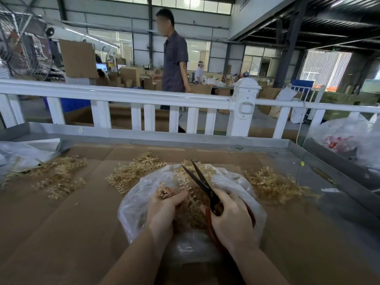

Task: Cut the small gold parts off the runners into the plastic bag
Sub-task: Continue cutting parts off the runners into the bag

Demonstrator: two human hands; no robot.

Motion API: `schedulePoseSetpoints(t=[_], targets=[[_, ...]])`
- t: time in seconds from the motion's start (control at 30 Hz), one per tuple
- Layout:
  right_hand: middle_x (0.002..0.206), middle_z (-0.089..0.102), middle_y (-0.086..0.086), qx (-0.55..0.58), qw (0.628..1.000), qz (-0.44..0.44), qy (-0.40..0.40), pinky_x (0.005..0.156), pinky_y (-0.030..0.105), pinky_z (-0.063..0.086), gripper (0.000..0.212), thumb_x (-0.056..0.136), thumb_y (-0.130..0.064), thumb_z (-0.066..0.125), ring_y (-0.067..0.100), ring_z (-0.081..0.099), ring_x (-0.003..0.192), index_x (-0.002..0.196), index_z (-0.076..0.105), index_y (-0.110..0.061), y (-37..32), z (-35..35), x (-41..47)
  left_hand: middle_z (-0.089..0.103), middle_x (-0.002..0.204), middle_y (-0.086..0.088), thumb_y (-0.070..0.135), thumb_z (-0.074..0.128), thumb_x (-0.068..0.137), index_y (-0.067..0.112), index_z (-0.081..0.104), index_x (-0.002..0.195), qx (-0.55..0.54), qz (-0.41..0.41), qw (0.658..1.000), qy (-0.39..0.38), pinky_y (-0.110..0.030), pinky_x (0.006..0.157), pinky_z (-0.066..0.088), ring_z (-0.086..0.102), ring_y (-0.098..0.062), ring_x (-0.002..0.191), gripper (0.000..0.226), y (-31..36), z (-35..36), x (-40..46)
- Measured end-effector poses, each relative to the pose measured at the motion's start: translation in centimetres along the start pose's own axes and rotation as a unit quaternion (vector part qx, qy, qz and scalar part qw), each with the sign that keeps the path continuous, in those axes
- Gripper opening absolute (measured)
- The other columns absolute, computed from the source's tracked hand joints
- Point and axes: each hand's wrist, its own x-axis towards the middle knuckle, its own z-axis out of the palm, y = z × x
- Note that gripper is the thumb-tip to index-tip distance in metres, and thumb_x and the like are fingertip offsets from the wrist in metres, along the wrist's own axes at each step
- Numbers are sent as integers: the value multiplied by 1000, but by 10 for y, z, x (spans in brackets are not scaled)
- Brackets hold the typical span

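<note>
Two hands over bag (141,194): left (162,210) grips runner (164,191), right (230,219) scissors (200,183)

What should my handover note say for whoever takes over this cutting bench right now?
Left hand grips a bundle of gold plastic runners over the open clear plastic bag.
Right hand holds the red-handled black scissors, blades open.
Done: cut gold parts lie heaped in the bag.
Left: this bundle, plus gold runner piles on the cardboard at left, centre and right; whether those are trimmed is unclear.

Head view, seemingly forward-down, close over table (61,212)
</note>
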Motion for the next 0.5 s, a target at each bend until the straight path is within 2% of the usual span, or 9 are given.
schedulePoseSetpoints(t=[0.1,0.2,0.33,0.4,0.5], targets=[[101,67,2,-4,999,-5,36,89,33,47,47,73,-27,81,23,60,102,117,67,-20,2,4,-3,72,94,-22,1,76,74,1,61,111,-23,-18,999,17,-47,77,58,71,-37,85,39,4,2,0],[99,66,1,11,999,-11,51,85,32,48,46,72,-28,83,23,61,99,115,68,-20,2,4,-5,72,91,-20,-3,70,80,-4,61,107,-54,-26,998,20,-33,61,60,71,-28,77,28,7,6,3],[99,64,-2,18,999,-27,28,83,28,45,41,77,-34,78,20,59,99,114,67,-20,3,3,-6,69,73,-11,-5,66,83,-2,63,85,-97,-36,994,24,-24,64,58,68,-17,66,5,10,9,7],[98,62,-3,21,999,-28,24,81,25,42,41,77,-35,78,19,58,98,114,66,-22,4,3,-7,69,66,-9,-5,66,83,1,61,78,-111,-38,993,31,-24,64,57,68,-14,59,9,11,11,10],[101,61,-5,13,999,-35,0,84,22,39,40,80,-36,75,16,55,102,116,64,-25,5,4,-6,71,69,-9,-5,66,83,1,61,82,-128,-33,991,33,-24,63,58,70,-12,58,8,14,13,13]])
